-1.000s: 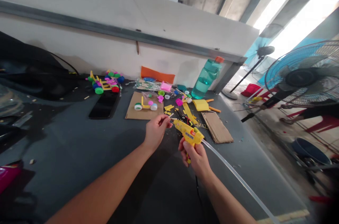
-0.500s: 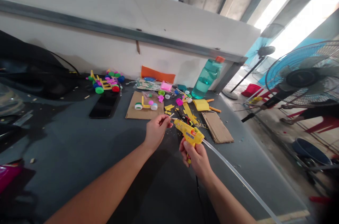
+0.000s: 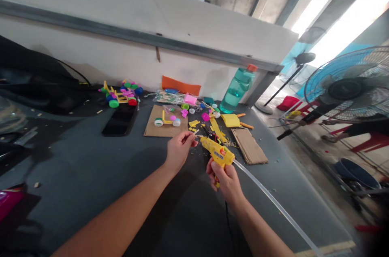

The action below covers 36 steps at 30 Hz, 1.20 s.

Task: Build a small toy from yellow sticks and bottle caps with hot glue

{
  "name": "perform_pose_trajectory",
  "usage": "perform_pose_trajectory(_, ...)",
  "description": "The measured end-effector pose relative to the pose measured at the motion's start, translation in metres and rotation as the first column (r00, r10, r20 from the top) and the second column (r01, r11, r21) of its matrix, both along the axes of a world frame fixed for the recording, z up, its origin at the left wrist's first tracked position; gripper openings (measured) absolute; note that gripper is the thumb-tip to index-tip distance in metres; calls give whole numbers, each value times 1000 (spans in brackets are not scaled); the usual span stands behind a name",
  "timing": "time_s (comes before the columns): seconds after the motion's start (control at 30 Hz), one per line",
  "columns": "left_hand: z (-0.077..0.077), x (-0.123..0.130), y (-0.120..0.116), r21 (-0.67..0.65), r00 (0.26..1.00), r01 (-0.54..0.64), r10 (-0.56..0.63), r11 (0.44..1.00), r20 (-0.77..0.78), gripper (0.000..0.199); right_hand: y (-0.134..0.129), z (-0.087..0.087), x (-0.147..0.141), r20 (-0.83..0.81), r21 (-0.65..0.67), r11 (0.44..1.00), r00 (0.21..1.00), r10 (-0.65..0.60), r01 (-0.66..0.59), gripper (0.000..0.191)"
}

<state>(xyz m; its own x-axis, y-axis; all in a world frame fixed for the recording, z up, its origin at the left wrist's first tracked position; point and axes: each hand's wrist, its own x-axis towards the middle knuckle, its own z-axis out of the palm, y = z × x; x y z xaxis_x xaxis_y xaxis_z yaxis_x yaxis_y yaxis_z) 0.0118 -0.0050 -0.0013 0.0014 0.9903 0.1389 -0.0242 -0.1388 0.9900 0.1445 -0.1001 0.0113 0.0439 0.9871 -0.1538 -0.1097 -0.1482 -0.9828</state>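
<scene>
Right grip wrapped round its handle, I'm holding the stiff, probably light glue gun above the tabletop; my left grip is pinching a likely fragile stick near its nozzle.

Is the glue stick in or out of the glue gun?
In: the clear glue stick runs into the back of the glue gun, held in the right hand.

Left hand farther forward, fingers pinched; right hand nearer, fingers curled; bare forearms angled inward.
</scene>
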Motion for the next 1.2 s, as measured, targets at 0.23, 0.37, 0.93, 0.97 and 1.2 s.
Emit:
perform_pose_trajectory(0.23,-1,-1,0,8,1000,4,-4,1000,-10,22,0,1,1,-2,0,1000,1000,-20,20,32)
perform_pose_trajectory(0.37,-1,-1,0,8,1000,-10,10,1000,-20,23,0,2,2,4,-12,999,999,-37,38,33)
perform_pose_trajectory(0.93,2,-2,0,-4,1000,-21,21,1000,-4,23,0,3,3,9,-7,999,999,-49,49,33)
perform_pose_trajectory(0.97,2,-2,0,-4,1000,-23,23,1000,-4,22,0,3,3,11,-6,999,999,-51,51,33)
perform_pose_trajectory(1.2,4,-2,0,-12,1000,-22,22,1000,-12,22,1,1,3,8,-13,998,998,-57,57,33)
